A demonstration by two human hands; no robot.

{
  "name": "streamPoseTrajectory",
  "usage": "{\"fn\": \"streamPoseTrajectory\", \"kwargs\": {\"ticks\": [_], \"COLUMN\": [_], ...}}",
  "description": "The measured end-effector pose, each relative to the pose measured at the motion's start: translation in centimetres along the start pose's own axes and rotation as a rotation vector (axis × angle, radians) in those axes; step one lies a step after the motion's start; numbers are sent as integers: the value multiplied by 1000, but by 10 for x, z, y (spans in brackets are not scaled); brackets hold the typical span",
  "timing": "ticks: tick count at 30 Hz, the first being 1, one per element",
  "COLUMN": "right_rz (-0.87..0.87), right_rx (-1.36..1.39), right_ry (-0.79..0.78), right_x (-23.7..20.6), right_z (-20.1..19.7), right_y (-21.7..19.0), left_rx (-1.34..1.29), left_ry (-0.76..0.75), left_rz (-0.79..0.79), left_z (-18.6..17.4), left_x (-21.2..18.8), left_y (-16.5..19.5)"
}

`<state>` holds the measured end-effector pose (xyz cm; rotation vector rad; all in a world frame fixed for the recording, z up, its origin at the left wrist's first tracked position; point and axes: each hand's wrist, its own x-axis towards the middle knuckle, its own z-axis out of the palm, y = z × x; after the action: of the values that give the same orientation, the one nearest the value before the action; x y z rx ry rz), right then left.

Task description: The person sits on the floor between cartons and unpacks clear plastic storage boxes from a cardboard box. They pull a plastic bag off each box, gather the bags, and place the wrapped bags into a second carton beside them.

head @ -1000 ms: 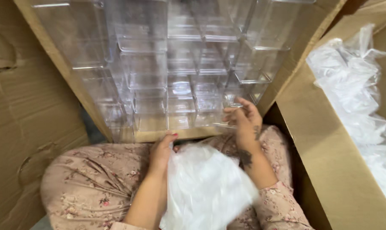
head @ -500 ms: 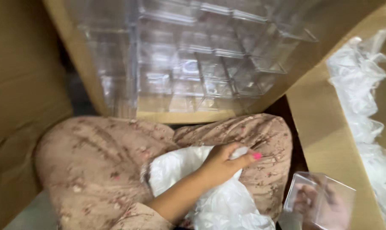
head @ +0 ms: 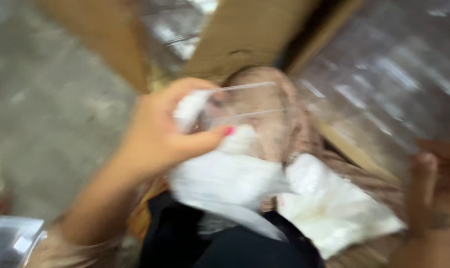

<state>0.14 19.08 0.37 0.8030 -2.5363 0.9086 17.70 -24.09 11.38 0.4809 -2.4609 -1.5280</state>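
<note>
Left hand (head: 155, 136) grips white plastic bag (head: 225, 173) against clear box (head: 245, 106) at its 2 o'clock; right hand (head: 433, 183) farther off, grip unclear.

A clear plastic box (head: 245, 106), blurred, seemingly tilted, held up with a white plastic bag (head: 225, 173) bunched just beneath it.

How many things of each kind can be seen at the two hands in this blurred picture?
Clear plastic box, held up by the left hand: 1
White soft plastic bags, one in the left hand and one on the lap: 2
Brown cardboard flaps: 2
Total: 5
</note>
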Motion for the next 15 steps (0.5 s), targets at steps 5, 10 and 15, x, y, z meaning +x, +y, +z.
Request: {"fn": "streamPoseTrajectory", "kwargs": {"ticks": [5, 10, 15], "right_rz": [177, 389, 477], "right_rx": [-87, 90, 193], "right_ry": [-194, -269, -280], "right_x": [-25, -39, -37], "right_z": [61, 91, 100], "right_y": [72, 130, 145], "left_rx": [487, 334, 807], "left_ry": [24, -79, -331], "left_rz": [-499, -625, -662], "left_z": [-80, -54, -10], "left_x": [-86, -143, -140], "left_y": [-70, -175, -224]}}
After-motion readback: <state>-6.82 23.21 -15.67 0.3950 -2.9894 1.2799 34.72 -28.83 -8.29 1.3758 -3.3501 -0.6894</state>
